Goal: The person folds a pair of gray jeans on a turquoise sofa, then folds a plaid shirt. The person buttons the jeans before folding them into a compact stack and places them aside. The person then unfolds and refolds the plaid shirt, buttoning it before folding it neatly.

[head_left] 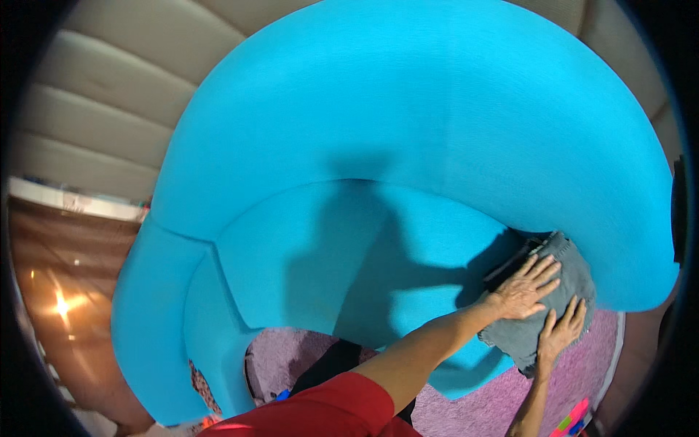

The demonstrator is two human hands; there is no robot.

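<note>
A folded grey garment [539, 320] with frayed-looking edges lies at the right end of the blue sofa seat [291, 255], partly over its front edge. A darker fold shows at its far left side, and its exact kind cannot be told. My left hand [526, 290] rests flat across the top of the cloth, fingers spread. Nearer the front right edge, my right hand [559, 333] lies on the same garment with its fingers stretched out and apart.
The sofa's curved blue backrest [408, 95] rises behind the seat, and a blue armrest [160, 291] stands at left. Below lies a pinkish-purple carpet [466, 408]. Glossy brown flooring [73, 291] shows at far left. A brightly coloured object [571, 421] sits at lower right.
</note>
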